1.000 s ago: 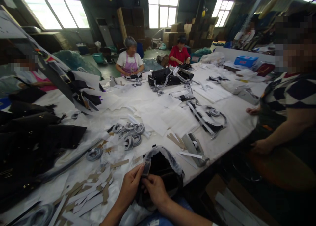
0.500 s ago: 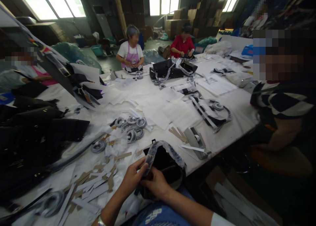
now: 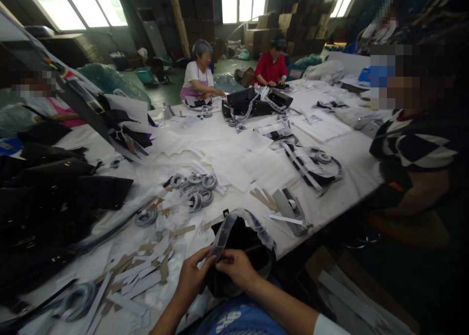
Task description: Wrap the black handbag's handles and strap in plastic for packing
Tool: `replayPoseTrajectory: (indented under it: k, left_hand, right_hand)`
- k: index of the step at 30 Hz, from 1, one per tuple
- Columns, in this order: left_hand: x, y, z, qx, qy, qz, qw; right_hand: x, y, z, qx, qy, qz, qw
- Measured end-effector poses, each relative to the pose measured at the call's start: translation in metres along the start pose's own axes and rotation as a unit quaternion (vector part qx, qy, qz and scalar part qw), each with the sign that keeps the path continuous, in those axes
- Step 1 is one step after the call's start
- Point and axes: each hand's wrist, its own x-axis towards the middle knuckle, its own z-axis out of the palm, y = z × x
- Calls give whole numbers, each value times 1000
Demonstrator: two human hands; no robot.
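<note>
Lying near the bag (image 3: 252, 241): strips (image 3: 143, 282), coils (image 3: 200, 197)

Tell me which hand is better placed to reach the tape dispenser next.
Probably the right hand: though both touch the wrapped handle, the tape dispenser lies farther right, past the black bag, so the left hand would reach farther.

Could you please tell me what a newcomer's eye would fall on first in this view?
Probably the black bag at the table's near edge, where the left hand grips the lower left end of its plastic-wrapped handle, the right hand close beside it. Next, perhaps, the dark heap of black goods along the left, and the grey wrapped coils beyond the scattered strips.
</note>
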Motion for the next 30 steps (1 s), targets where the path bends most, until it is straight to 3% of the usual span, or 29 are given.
replayPoseTrajectory:
  k: [3, 6, 10, 15, 18, 20, 23, 26, 28, 30]
  left_hand:
    - [-5, -7, -10, 15, -21, 0, 1000]
    - [-10, -5, -22, 5, -72, -7, 997]
    - [-4, 32, -29, -8, -146, -5, 989]
    - [24, 88, 5, 35, -100, 66, 992]
    - [30, 96, 24, 45, -122, 63, 990]
    - [27, 94, 25, 21, -143, 40, 989]
    - [19, 95, 9, -42, -234, -16, 971]
    - [15, 101, -12, -80, -379, -85, 918]
    - [16, 103, -23, -99, -402, -107, 904]
    - [18, 101, -30, -103, -379, -107, 913]
  right_hand:
    - [-12, -18, -15, 69, 40, 21, 997]
    - [-26, -39, -31, 203, 109, 25, 973]
    - [-34, -53, -47, 318, 161, -45, 933]
    - [-33, -53, -50, 378, 209, -75, 899]
    - [-35, -56, -48, 360, 206, -81, 906]
    - [-37, -60, -48, 352, 211, -89, 908]
    - [-41, -68, -55, 363, 212, -86, 903]
    - [-43, -73, -64, 415, 181, -34, 891]
    - [-42, -73, -70, 457, 143, 4, 878]
    - [-41, -69, -73, 484, 121, 34, 866]
